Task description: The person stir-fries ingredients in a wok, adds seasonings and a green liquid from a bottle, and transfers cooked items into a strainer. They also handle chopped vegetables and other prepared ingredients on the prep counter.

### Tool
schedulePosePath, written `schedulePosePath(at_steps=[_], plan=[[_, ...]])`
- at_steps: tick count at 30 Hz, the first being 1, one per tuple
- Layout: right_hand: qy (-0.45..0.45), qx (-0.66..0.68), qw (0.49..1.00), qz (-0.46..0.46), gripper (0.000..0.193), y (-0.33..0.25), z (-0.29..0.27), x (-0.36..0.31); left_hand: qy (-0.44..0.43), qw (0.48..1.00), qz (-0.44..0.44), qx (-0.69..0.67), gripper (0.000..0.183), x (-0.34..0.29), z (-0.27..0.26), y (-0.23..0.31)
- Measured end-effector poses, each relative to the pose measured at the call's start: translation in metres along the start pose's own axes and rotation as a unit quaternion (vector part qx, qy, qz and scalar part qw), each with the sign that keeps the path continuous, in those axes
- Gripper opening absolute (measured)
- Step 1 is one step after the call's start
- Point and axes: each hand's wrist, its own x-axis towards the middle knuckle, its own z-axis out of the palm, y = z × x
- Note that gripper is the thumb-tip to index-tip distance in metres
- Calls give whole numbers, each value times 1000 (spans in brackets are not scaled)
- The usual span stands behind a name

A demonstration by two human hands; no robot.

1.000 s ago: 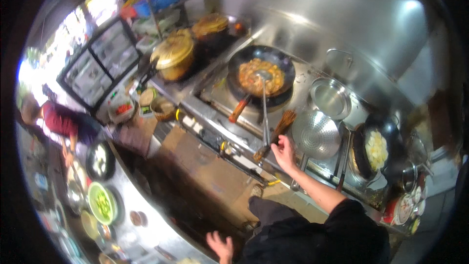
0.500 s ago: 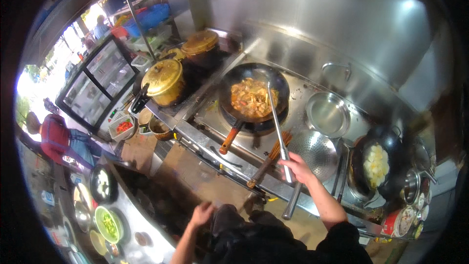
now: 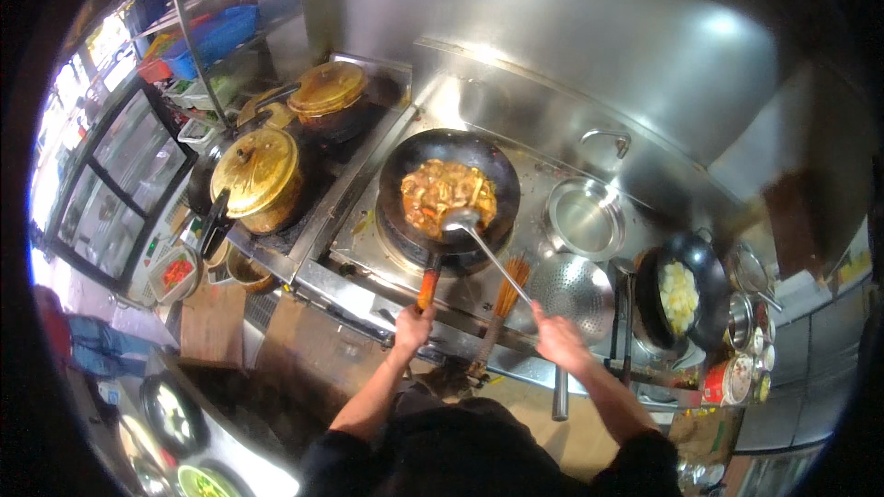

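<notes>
Steel stove [image 3: 538,207] before me. Black wok [image 3: 451,145] on it, browned food [image 3: 447,186] inside. Ladle [image 3: 496,260], bowl at food's near edge, in my right hand [image 3: 561,343]; left hand [image 3: 412,330] closed round wok's handle [image 3: 427,288]. 2 risks: hard tug could tip wok; fast stroke could fling food out.

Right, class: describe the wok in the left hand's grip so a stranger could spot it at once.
Start at the steel stove below the shiny back wall. Near its middle is a round black wok, its orange-brown handle in the left hand. Unlike the wok of pale pieces farther right, this one holds saucy brown food.
</notes>
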Motion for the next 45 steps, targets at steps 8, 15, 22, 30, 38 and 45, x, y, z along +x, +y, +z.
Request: schedulePosePath(at_steps=[8,15,22,30,38,45], plan=[[256,238,931,-108,55,-29,34,11,-125,983,-51,-122,26,8,-14,2],[211,237,948,28,53,-66,-27,110,-147,985,-44,-76,20,12,-8,1],[57,74,995,-44,68,-72,-18,81,-170,970,-93,-144,14,14,-16,1],[29,256,962,-94,63,-66,-79,-28,-242,934,-132,-229,6,61,-7,-9],[32,189,981,-34,58,-38,-17,-49,-224,957,-133,-126,7,16,-15,1],[116,7,993,4,63,-22,47,-26,-218,962,-96,-135,2,-50,-32,-19]])
